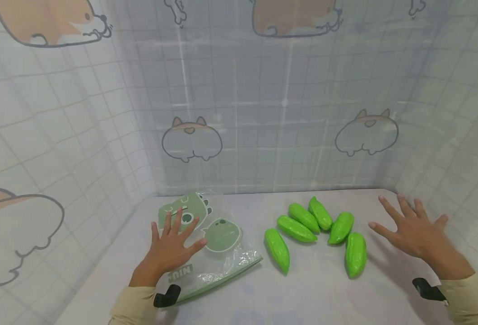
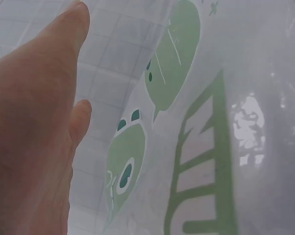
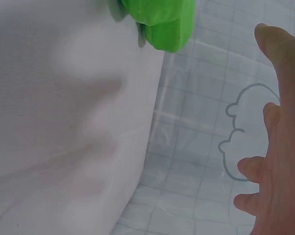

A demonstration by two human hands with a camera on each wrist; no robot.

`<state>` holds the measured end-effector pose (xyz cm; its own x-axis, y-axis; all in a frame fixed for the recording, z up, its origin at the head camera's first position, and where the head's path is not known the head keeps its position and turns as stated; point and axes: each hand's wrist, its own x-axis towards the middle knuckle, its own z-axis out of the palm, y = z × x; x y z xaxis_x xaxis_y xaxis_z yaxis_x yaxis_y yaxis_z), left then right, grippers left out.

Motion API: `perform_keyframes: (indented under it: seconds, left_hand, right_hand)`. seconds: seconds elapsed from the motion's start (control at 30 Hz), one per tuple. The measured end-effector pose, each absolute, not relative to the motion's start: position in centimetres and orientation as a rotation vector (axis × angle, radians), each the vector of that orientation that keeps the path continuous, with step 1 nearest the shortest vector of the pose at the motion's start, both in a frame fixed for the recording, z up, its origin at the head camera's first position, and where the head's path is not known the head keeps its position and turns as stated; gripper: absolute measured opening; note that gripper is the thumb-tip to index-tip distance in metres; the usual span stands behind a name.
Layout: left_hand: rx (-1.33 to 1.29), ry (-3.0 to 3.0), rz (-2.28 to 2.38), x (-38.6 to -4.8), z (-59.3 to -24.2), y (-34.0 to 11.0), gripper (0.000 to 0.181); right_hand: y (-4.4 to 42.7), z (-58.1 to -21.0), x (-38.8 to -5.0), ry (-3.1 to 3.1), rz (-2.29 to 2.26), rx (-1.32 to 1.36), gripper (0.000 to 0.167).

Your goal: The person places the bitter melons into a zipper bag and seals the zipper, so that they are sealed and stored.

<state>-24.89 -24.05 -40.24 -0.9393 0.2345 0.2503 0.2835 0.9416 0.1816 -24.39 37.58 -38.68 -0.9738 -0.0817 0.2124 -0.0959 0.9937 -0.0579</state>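
The person's bare left hand (image 1: 171,248) is hovering at the lower left of the frame, its unclenched fingers spreading wide and grasping nothing. Below it, a flat, green-edged clear plastic bag (image 1: 222,237) is lying on the whitish table (image 1: 303,293), showing pale green cartoon heads. From the left wrist, a gap is showing between this hand and the bag.

At the lower right, the bare right hand (image 1: 419,232) is hanging over the table, empty, its fingers also fanning out and a shadow falling beneath it. Between the hands, low and right of centre, six glossy, bright green, elongated objects with pointed ends (image 1: 297,229) are lying in an arch. The leftmost is resting just beside the bag's right corner; the rightmost is lying nearest the right hand.

Beige sleeves (image 1: 133,304) are covering the forearms. A shiny pale plastic sheet with grey grid lines and cartoon dogs (image 1: 239,90) is filling the upper frame.
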Motion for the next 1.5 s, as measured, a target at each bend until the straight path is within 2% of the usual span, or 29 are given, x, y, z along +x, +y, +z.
perform_keyframes:
  seconds: [1.13, 1.5]
  left_hand:
    - [-0.454, -2.827, -0.349, -23.1, -41.4, -23.3, 0.079]
    - [-0.497, -2.764, -0.297, -22.4, -41.6, -22.6, 0.073]
  right_hand:
    - [36.2, -40.3, -23.4, -2.911, 0.089, 0.131, 0.089]
    - [35.4, -40.3, -23.3, -2.885, 0.106, 0.161, 0.086]
